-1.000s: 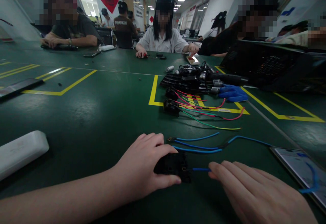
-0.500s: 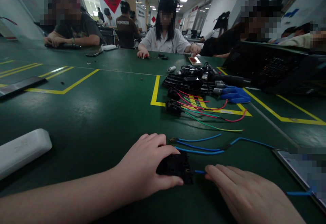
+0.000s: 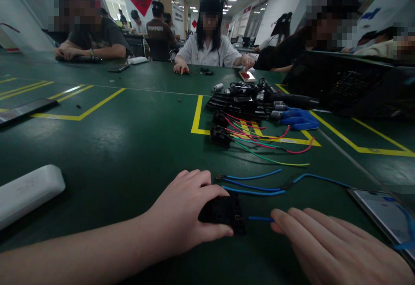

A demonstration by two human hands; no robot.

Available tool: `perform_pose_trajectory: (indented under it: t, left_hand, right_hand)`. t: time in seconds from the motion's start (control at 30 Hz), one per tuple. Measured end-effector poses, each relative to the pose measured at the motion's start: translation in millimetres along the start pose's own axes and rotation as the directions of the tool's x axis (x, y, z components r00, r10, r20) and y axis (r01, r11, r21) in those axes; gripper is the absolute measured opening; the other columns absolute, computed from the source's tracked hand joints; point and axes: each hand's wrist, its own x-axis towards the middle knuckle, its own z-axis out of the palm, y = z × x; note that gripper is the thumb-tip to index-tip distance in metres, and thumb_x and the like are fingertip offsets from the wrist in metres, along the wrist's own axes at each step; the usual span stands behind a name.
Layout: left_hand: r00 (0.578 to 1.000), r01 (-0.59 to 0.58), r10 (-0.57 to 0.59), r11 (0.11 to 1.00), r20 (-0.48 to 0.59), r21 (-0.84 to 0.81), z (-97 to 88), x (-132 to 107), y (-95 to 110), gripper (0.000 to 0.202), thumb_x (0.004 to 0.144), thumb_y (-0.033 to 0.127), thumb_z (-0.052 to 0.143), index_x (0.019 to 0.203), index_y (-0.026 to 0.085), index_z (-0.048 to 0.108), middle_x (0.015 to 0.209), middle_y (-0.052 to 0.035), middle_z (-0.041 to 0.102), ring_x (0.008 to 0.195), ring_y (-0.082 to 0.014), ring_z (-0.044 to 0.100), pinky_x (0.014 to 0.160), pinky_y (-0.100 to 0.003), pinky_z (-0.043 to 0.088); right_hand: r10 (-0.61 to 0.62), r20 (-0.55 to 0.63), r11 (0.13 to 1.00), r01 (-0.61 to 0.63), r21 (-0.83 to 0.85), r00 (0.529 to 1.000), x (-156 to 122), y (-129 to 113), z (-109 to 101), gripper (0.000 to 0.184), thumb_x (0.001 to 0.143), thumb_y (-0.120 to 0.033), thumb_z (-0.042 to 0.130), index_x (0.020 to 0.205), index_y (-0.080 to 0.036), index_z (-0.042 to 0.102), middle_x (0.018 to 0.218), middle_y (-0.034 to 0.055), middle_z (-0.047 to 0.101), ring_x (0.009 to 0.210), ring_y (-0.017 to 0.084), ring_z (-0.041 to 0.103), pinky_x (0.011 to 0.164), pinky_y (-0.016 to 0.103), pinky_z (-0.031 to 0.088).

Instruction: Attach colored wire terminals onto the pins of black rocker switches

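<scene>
My left hand (image 3: 191,209) grips a black plastic housing (image 3: 222,211) from its left side, thumb near and fingers far, on the green table (image 3: 129,159). A blue wire (image 3: 260,219) runs from the housing's right end into the pinched fingertips of my right hand (image 3: 327,242). More of the blue wire comes out beyond my right hand, over the phone at the right. Just past the housing lie several loose blue wires (image 3: 256,184). Farther off, black parts (image 3: 221,136) with red and green wires rest on the table.
Black cables and tools (image 3: 249,97) are heaped mid-table beside a blue item (image 3: 300,119). A phone (image 3: 378,209) lies at right, a white case (image 3: 35,192) at left, and a black laptop-like device (image 3: 343,84) stands far right. Several people sit around the table.
My right hand has slid to the right along the blue wire, so a longer stretch shows between it and the housing. My left hand and the housing stay in place.
</scene>
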Motion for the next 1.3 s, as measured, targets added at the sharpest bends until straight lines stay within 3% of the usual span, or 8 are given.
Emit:
perform_pose_trajectory:
  t: [0.2,0.4,0.53,0.67,0.9,1.0,1.13,1.3]
  left_hand:
    - [1.000,-0.007,0.007,1.000,-0.005,0.005,1.2,-1.7,0.6,0.045,0.078,0.046,0.086,0.115,0.025,0.072,0.100,-0.0036,0.062,0.096,-0.0278,0.059,0.083,-0.042,0.043]
    - [1.000,-0.006,0.006,1.000,-0.003,0.006,0.2,0.9,0.8,0.045,0.078,0.046,0.086,0.116,0.025,0.072,0.100,-0.0037,0.062,0.095,-0.0280,0.059,0.083,-0.042,0.043]
    - [1.000,0.002,-0.002,1.000,0.002,0.010,-0.6,1.0,1.1,0.045,0.078,0.045,0.087,0.115,0.025,0.072,0.099,-0.0036,0.062,0.095,-0.0279,0.059,0.082,-0.042,0.043]
    - [1.000,0.006,-0.006,1.000,0.010,0.012,0.1,0.3,1.1,0.046,0.077,0.046,0.087,0.115,0.025,0.072,0.099,-0.0035,0.062,0.094,-0.0277,0.058,0.082,-0.042,0.043]
    - [1.000,0.009,-0.010,1.000,0.027,0.007,-1.5,1.3,0.5,0.046,0.079,0.044,0.087,0.118,0.025,0.071,0.102,-0.0041,0.062,0.097,-0.0282,0.058,0.084,-0.043,0.044]
    - [0.999,0.009,-0.009,1.000,0.046,-0.007,-3.1,-1.2,2.1,0.046,0.080,0.043,0.085,0.120,0.025,0.070,0.105,-0.0049,0.062,0.099,-0.0287,0.058,0.086,-0.043,0.045]
    - [0.998,-0.023,0.024,1.000,0.064,-0.013,-1.8,-7.8,6.2,0.047,0.081,0.044,0.084,0.121,0.025,0.069,0.108,-0.0057,0.063,0.102,-0.0295,0.058,0.091,-0.046,0.045]
    - [0.991,-0.065,0.061,0.997,0.120,0.032,-0.4,-14.4,15.1,0.043,0.083,0.046,0.079,0.120,0.026,0.069,0.110,-0.0071,0.063,0.101,-0.0312,0.059,0.092,-0.048,0.047]
  right_hand:
    - [0.000,0.151,0.997,-0.011,0.074,0.989,6.2,-4.4,9.8,0.038,0.085,0.002,0.030,0.089,-0.025,0.056,0.074,0.0030,0.075,0.056,0.016,0.070,0.048,0.029,0.047]
    - [-0.011,0.171,0.996,-0.003,0.085,0.985,2.0,-7.4,8.5,0.039,0.086,0.001,0.030,0.085,-0.025,0.059,0.072,0.0038,0.074,0.054,0.017,0.069,0.043,0.030,0.046]
    - [-0.008,0.117,0.999,0.004,0.034,0.993,3.1,-3.4,5.7,0.039,0.093,-0.001,0.026,0.094,-0.023,0.059,0.073,0.0043,0.074,0.056,0.017,0.070,0.050,0.031,0.048]
    - [0.002,0.026,1.000,-0.003,0.023,1.000,6.1,2.1,-1.7,0.034,0.105,-0.012,0.024,0.098,-0.023,0.055,0.072,0.0022,0.073,0.057,0.016,0.068,0.058,0.031,0.047]
    - [0.112,-0.090,0.993,-0.109,0.031,0.990,-0.5,6.6,-5.5,0.017,0.106,-0.020,0.042,0.109,-0.018,0.059,0.081,0.0053,0.076,0.073,0.019,0.069,0.073,0.032,0.046]
    - [0.162,-0.056,0.986,-0.163,-0.018,0.985,3.9,6.4,-3.6,0.022,0.105,-0.018,0.039,0.111,-0.015,0.061,0.086,0.0077,0.076,0.075,0.021,0.069,0.073,0.034,0.046]
    - [0.102,0.041,0.995,-0.101,-0.017,0.994,20.4,2.6,9.3,0.030,0.104,-0.014,0.035,0.119,-0.008,0.060,0.094,0.0118,0.073,0.081,0.024,0.068,0.072,0.038,0.049]
    - [0.098,0.144,0.991,-0.109,0.073,0.985,37.0,0.2,40.0,0.035,0.104,-0.030,0.045,0.129,-0.009,0.057,0.104,0.0140,0.068,0.092,0.028,0.065,0.074,0.040,0.054]
